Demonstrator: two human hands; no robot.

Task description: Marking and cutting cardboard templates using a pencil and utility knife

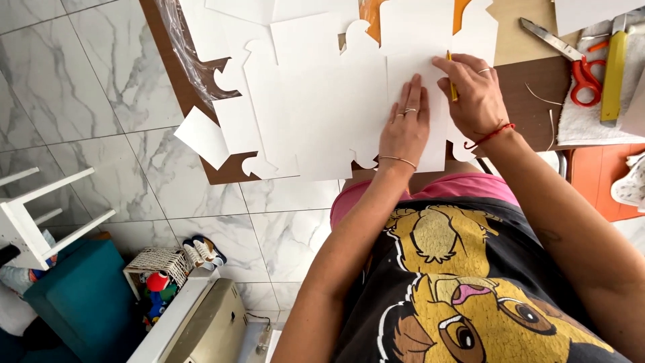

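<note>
Closest to us is the dark t-shirt (470, 282) with a yellow cartoon lion on it, pink waistband just above that. Down to the left on the marble tile floor (80, 101) there's a small wicker basket (160, 261) with toys and a teal box (80, 296).

Then our arms go up to the brown table (531, 107). Our left hand (405, 128) lies flat on the white cut-out cardboard template (322, 101), fingers stretched out close together and pressing it down, holding nothing. Our right hand (474, 94) sits just beside it, fingers curled in around a yellow pencil (451, 82), tip down on the card. The template is spread over the middle of the table, with its scalloped lower edge hanging a bit past the near table edge.

Off to the right, red-handled scissors (578, 67) and a yellow tool (613, 74) that we can't identify rest on a white towel (584, 121). At the far edge, a bit of orange sheet (371, 17) peeks from under the card, with clear plastic wrap (188, 47) at the far left corner.
</note>
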